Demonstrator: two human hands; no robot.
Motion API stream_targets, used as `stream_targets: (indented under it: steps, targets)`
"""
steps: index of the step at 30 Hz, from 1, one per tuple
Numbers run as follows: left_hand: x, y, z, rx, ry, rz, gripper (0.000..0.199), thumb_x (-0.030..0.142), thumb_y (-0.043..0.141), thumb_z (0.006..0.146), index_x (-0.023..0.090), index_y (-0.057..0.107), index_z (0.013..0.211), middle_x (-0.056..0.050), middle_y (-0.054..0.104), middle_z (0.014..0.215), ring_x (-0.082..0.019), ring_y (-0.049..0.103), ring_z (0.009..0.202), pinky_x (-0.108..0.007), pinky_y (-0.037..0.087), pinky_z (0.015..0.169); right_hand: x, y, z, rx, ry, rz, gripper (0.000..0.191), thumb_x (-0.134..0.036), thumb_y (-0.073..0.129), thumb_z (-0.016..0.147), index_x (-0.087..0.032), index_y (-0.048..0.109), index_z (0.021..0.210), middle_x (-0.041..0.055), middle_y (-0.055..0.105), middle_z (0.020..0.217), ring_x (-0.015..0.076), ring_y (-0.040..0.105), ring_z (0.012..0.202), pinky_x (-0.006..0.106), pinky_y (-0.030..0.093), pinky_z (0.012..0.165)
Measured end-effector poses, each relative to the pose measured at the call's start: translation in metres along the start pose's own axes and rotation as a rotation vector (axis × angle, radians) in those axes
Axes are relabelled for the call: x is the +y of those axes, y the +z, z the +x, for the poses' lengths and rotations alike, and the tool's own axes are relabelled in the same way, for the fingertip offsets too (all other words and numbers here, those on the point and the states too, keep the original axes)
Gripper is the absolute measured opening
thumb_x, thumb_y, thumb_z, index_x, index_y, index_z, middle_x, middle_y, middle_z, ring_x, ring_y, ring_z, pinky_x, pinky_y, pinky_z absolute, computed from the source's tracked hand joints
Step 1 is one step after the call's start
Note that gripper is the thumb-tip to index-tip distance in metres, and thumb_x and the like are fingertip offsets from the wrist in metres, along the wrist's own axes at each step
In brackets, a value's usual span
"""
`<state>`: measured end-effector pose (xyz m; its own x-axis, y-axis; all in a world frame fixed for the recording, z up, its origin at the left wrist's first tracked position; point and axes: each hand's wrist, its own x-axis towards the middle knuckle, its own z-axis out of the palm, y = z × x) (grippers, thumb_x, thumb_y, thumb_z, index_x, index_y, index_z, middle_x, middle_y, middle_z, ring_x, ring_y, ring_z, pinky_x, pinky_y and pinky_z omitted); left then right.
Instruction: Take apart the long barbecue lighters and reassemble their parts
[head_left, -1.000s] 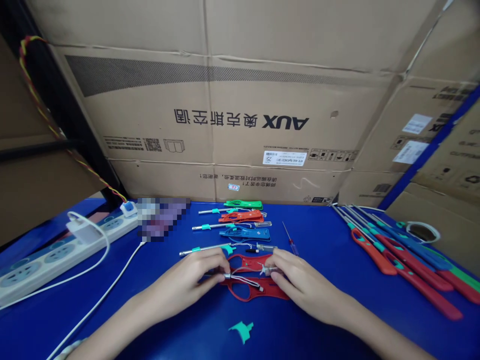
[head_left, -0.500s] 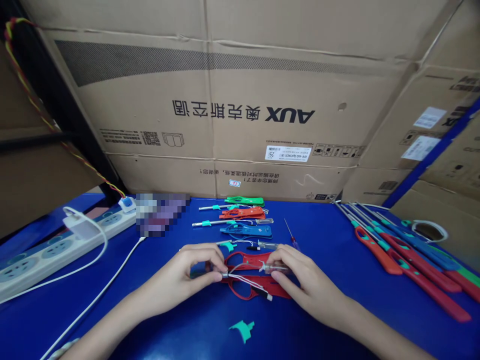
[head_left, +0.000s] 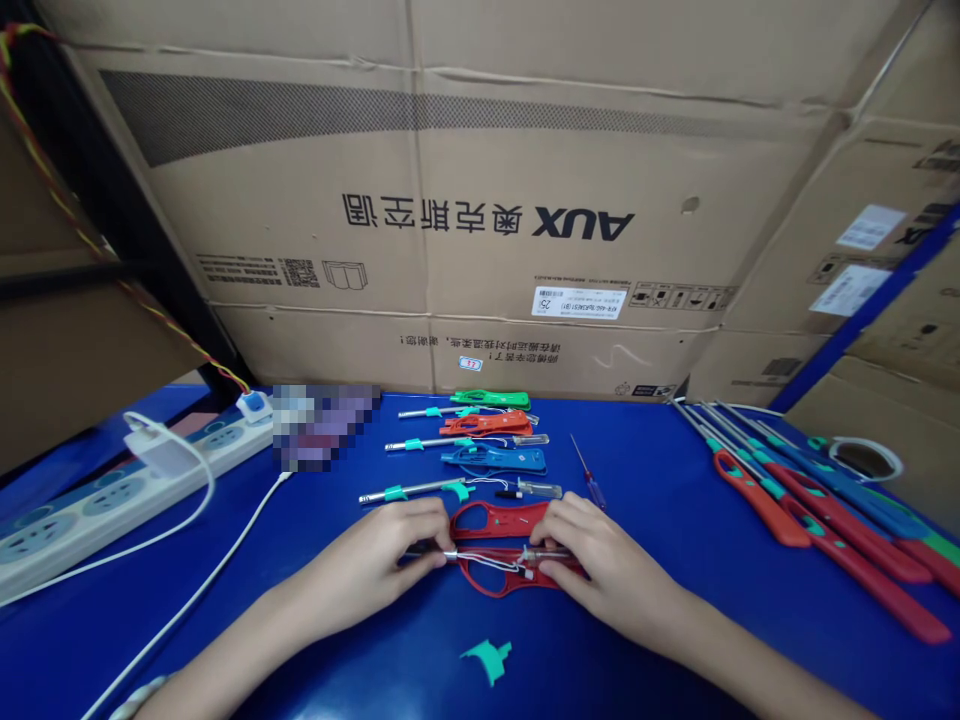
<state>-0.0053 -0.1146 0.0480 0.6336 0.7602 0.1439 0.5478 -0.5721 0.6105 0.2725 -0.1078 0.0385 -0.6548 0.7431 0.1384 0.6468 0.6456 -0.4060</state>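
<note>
My left hand (head_left: 411, 548) pinches a thin metal tube (head_left: 450, 555) at its wired end. White wires (head_left: 487, 562) run from it towards a clear plastic cylinder (head_left: 541, 554), which my right hand (head_left: 581, 550) grips between thumb and fingers. Both parts lie over the lower red handle shell (head_left: 484, 580). Just above it rests another red handle shell (head_left: 491, 520), its right end partly hidden by my right hand. A loose teal clip (head_left: 489, 660) is on the blue table nearer to me.
Behind my hands lie blue (head_left: 499, 459), orange (head_left: 487, 425) and green (head_left: 491, 400) handle shells with metal tubes. A screwdriver (head_left: 592, 485) is right of them. Several long lighters (head_left: 840, 550) lie at right, a power strip (head_left: 112, 500) at left.
My left hand has shifted slightly right with the tube, closer to the clear cylinder. The black piece on the wires, which hung out below, now lies mostly out of sight near my right hand.
</note>
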Motion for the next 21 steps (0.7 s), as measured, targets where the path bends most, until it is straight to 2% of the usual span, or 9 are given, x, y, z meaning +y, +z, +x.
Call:
stream_targets:
  steps: [7, 13, 21]
  targets:
    - [-0.002, 0.0028, -0.0009, 0.001, 0.012, 0.088, 0.013, 0.016, 0.046, 0.093, 0.019, 0.057, 0.087, -0.002, 0.059, 0.087, -0.015, 0.057, 0.078, -0.024, 0.043, 0.07, -0.0036, 0.0019, 0.0008, -0.005, -0.012, -0.018, 0.013, -0.008, 0.053, 0.083, -0.021, 0.05, 0.083, 0.0018, 0.057, 0.086, 0.0188, 0.051, 0.081, 0.042, 0.04, 0.092]
    - [-0.0028, 0.0063, 0.0008, 0.003, 0.048, 0.247, 0.018, 0.015, 0.041, 0.095, 0.018, 0.055, 0.084, -0.003, 0.058, 0.085, -0.015, 0.056, 0.075, -0.024, 0.041, 0.067, -0.0042, 0.0016, 0.0016, -0.032, -0.043, -0.07, 0.011, -0.009, 0.05, 0.085, -0.02, 0.05, 0.082, 0.0035, 0.057, 0.085, 0.0197, 0.051, 0.081, 0.042, 0.039, 0.091]
    - [0.0, 0.008, 0.0022, -0.015, 0.105, 0.434, 0.025, 0.014, 0.037, 0.097, 0.018, 0.058, 0.083, -0.003, 0.058, 0.086, -0.015, 0.053, 0.071, -0.025, 0.04, 0.065, -0.0004, 0.0046, 0.0022, -0.06, -0.045, -0.109, 0.008, -0.012, 0.051, 0.088, -0.019, 0.051, 0.084, 0.0042, 0.058, 0.089, 0.021, 0.051, 0.083, 0.038, 0.041, 0.082]
